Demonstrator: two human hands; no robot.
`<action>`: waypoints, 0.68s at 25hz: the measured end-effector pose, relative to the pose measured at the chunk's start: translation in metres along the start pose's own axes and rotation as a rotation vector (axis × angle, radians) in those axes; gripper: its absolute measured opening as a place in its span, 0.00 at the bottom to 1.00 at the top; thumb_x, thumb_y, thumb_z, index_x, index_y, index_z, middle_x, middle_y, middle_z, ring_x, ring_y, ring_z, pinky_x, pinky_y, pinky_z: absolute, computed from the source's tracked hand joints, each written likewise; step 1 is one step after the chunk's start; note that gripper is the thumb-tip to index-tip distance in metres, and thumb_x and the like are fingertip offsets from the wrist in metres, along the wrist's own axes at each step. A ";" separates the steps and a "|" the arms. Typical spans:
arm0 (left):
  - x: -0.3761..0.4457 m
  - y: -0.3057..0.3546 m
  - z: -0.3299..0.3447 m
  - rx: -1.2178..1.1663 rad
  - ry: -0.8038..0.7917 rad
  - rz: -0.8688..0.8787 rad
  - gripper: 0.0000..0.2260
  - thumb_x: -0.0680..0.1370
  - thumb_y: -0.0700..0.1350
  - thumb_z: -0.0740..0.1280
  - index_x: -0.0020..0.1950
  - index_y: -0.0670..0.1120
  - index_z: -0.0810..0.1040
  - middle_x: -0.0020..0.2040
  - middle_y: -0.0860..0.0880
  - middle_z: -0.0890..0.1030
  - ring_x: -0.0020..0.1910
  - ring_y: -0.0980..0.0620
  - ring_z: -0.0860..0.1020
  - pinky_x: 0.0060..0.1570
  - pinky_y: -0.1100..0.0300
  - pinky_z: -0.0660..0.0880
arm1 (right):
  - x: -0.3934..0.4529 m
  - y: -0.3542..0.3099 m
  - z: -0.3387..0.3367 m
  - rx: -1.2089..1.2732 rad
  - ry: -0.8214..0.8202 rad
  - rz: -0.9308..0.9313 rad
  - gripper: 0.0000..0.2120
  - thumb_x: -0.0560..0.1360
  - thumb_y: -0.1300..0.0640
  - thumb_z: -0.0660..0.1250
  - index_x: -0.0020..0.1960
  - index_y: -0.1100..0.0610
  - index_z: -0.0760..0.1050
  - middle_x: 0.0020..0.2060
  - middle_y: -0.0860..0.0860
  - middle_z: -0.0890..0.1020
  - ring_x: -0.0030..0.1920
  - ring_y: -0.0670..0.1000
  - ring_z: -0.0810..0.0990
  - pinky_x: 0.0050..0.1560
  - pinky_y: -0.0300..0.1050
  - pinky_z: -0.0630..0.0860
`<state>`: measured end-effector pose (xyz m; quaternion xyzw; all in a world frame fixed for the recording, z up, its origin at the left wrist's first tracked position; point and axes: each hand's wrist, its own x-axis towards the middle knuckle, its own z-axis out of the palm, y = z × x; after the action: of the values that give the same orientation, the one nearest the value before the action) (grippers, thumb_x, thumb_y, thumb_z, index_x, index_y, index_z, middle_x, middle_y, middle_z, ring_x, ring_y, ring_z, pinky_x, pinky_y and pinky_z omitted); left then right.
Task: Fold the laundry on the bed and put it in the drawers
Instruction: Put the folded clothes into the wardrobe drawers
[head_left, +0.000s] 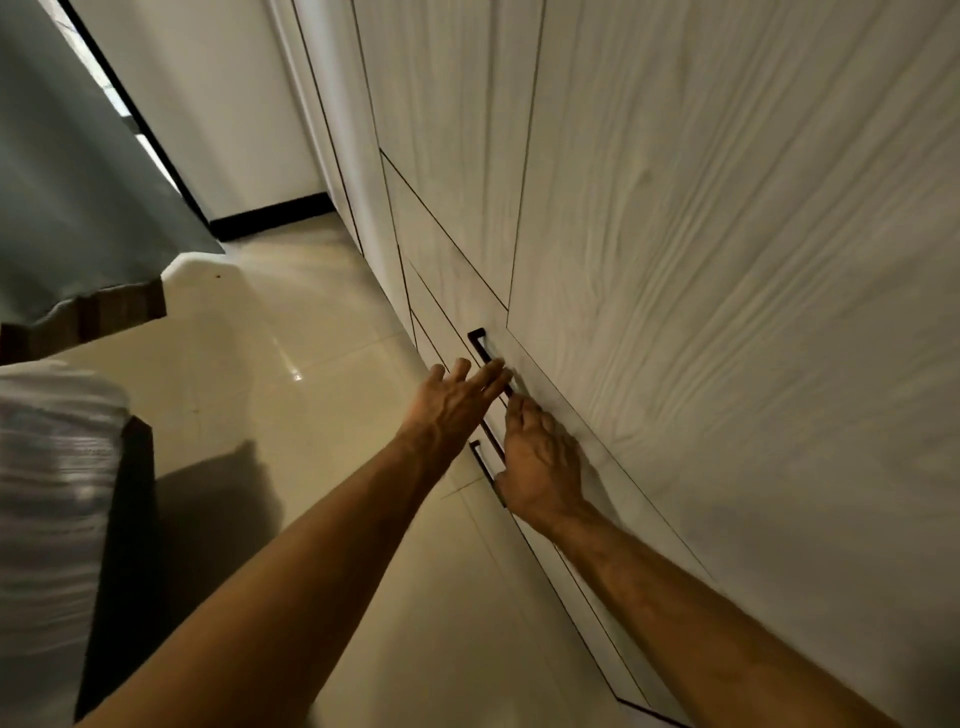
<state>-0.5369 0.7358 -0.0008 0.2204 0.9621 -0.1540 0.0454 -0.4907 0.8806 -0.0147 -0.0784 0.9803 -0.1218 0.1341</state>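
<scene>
Both arms are out in front, reaching for the wardrobe (675, 260) with its pale wood-grain fronts. The left hand (457, 402) has its fingers (491, 376) straight and spread, tips right at the dark bar handle (488, 353) of the drawer front (452, 291); it looks to be touching the bar, not wrapped round it. The right hand (540, 462) is just beside it, knuckles up, fingers bent in toward the panel near the same bar and above a second handle (485, 465) lower down. Whether those fingers actually hook anything, I cannot tell; the tips are hidden against the wood.

Here is what matters: the handle's long axis runs along the drawer front, slanting down and toward the camera in this view, and it lies directly ahead of the left fingertips. The left hand is nearer the upper end of the bar, the right nearer its lower end. The drawers all look closed, so my read is that opening comes next, with a pull straight out from the front.

And the laundry? Off to the left, well apart from both hands, a white striped cloth (47, 467) lies on the edge of the bed (124, 545). Nothing is carried. A grey curtain (67, 182) hangs beyond, above the glossy tiled floor (291, 338).
</scene>
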 end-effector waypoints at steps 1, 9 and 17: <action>0.010 0.002 0.002 -0.002 -0.035 0.028 0.43 0.81 0.42 0.68 0.85 0.51 0.40 0.85 0.46 0.45 0.74 0.41 0.64 0.63 0.50 0.72 | 0.004 -0.001 0.005 0.013 0.031 0.013 0.49 0.77 0.53 0.73 0.85 0.58 0.44 0.83 0.57 0.55 0.81 0.59 0.58 0.78 0.55 0.62; 0.013 0.008 0.012 -0.243 -0.100 -0.027 0.37 0.83 0.38 0.63 0.85 0.52 0.47 0.85 0.49 0.48 0.68 0.43 0.72 0.61 0.49 0.74 | 0.011 -0.008 0.008 0.264 -0.007 0.069 0.47 0.79 0.54 0.71 0.85 0.56 0.43 0.84 0.53 0.53 0.82 0.55 0.56 0.78 0.47 0.61; -0.048 -0.030 0.036 -0.303 -0.108 -0.026 0.44 0.77 0.30 0.61 0.85 0.57 0.45 0.85 0.53 0.45 0.65 0.46 0.71 0.55 0.54 0.73 | -0.024 -0.058 0.005 0.186 -0.182 0.001 0.47 0.79 0.55 0.69 0.85 0.56 0.40 0.84 0.55 0.47 0.81 0.58 0.58 0.77 0.54 0.64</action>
<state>-0.5064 0.6792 -0.0193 0.1901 0.9732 -0.0191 0.1277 -0.4593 0.8279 0.0015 -0.0758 0.9486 -0.2045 0.2293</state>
